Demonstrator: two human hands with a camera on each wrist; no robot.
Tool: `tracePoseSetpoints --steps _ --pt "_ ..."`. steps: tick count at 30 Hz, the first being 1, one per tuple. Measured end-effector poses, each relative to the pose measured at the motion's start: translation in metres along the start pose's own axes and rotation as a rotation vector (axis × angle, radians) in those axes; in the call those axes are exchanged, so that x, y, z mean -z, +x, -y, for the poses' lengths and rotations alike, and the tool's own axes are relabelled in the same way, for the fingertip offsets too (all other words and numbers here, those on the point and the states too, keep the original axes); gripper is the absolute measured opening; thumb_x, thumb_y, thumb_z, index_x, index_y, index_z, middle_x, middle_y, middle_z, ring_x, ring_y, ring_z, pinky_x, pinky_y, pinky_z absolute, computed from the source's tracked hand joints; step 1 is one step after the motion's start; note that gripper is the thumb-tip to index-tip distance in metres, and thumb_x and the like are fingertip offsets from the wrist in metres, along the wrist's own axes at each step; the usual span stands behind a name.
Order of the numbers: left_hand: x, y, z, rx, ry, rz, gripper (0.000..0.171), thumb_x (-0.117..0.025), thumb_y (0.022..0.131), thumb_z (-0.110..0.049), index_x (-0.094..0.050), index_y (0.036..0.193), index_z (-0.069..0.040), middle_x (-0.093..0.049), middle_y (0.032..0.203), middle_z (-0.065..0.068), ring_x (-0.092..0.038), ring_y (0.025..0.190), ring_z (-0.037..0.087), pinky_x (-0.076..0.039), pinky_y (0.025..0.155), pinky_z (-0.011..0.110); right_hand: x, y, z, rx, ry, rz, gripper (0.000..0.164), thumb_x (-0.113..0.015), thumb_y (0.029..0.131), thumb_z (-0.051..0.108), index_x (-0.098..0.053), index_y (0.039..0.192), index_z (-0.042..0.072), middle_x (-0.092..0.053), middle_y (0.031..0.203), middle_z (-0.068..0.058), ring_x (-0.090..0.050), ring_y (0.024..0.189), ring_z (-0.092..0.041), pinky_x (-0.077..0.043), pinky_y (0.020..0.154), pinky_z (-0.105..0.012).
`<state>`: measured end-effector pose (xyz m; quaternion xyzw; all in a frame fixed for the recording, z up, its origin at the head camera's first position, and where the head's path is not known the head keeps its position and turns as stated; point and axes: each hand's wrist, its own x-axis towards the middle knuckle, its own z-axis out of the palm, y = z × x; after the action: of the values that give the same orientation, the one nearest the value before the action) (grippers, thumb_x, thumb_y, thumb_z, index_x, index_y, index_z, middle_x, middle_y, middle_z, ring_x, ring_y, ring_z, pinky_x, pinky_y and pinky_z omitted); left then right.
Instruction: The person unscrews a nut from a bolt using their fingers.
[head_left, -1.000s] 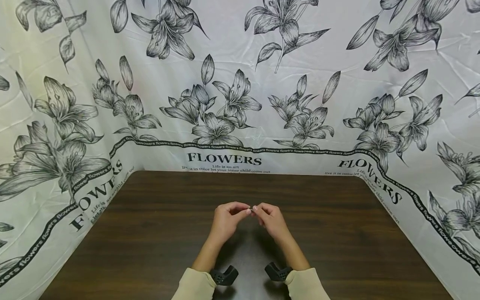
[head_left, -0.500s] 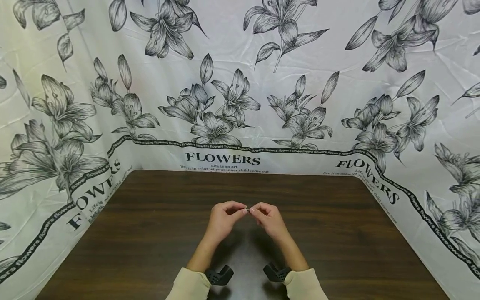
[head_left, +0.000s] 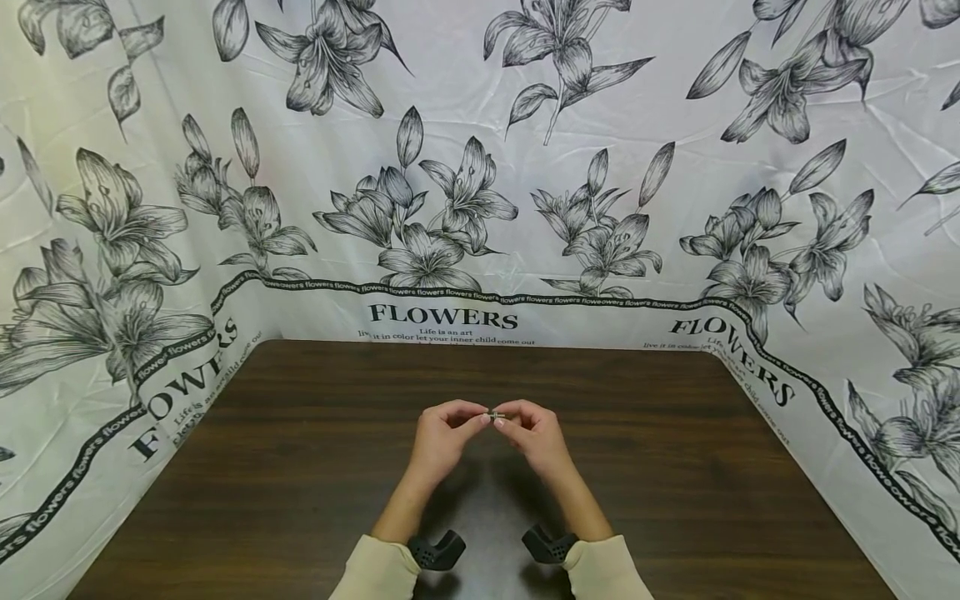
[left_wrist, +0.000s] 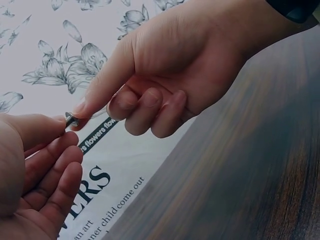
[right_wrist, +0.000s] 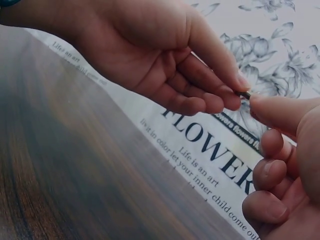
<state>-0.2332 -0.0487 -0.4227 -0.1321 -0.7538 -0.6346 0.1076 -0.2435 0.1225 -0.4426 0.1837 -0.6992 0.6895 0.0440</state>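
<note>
Metal small piece (left_wrist: pixel 71 119) pinched by left hand (head_left: pixel 440 439) and right hand (head_left: pixel 538 439) (fingertips nearly meeting), above brown table (head_left: pixel 300 450).

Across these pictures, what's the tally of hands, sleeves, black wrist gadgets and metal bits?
Left hand, right hand: 2
Left sleeve, right sleeve: 2
Left black gadget, right black gadget: 2
Metal bit, possibly several parts together: 1
Total: 7

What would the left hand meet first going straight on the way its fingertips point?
The right hand, probably its fingertips: they sit at the far end of the small metal piece that the left hand pinches. Any gap between the two is hard to judge.
</note>
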Motion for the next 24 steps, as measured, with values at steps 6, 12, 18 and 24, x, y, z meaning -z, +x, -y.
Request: tracePoseSetpoints --steps 6,12,18,24 --pt "-0.0005 -0.0005 0.0004 -0.013 -0.025 -0.013 0.009 -0.074 0.084 -0.001 -0.074 0.090 0.004 -0.071 0.085 0.013 -0.066 0.076 0.026 -0.052 0.066 0.025 -0.0012 -0.0001 0.0015 0.017 0.006 -0.027 0.015 -0.067 0.088 -0.006 -0.066 0.102 -0.013 -0.046 0.062 -0.005 -0.042 0.051 -0.007 -0.035 0.048 -0.020" --pt "-0.0012 -0.0011 -0.0011 -0.013 -0.039 -0.003 0.010 -0.074 0.084 -0.001 -0.073 0.091 0.006 -0.071 0.085 0.015 -0.065 0.078 0.034 -0.052 0.066 0.024 -0.0010 -0.0012 0.0024 -0.003 0.041 -0.045 0.022 -0.063 0.091 -0.003 -0.062 0.109 -0.015 -0.047 0.064 -0.004 -0.043 0.052 -0.009 -0.036 0.048 -0.020" --pt "-0.0019 -0.0013 -0.0010 -0.005 -0.031 0.003 0.010 -0.074 0.084 -0.001 -0.073 0.091 0.005 -0.071 0.084 0.012 -0.065 0.075 0.022 -0.052 0.066 0.024 -0.0019 -0.0009 0.0029 -0.052 0.021 -0.054 0.019 -0.057 0.097 0.004 -0.063 0.100 -0.015 -0.049 0.062 -0.005 -0.045 0.052 -0.011 -0.037 0.049 -0.020" --pt "-0.0021 -0.0008 0.0009 -0.015 -0.028 0.008 0.010 -0.074 0.084 -0.001 -0.073 0.091 0.006 -0.071 0.084 0.011 -0.064 0.073 0.017 -0.052 0.066 0.025 -0.0032 -0.0007 0.0026 -0.113 -0.009 -0.054 0.022 -0.055 0.098 0.007 -0.063 0.085 -0.010 -0.047 0.056 -0.005 -0.042 0.048 -0.010 -0.036 0.049 -0.020"
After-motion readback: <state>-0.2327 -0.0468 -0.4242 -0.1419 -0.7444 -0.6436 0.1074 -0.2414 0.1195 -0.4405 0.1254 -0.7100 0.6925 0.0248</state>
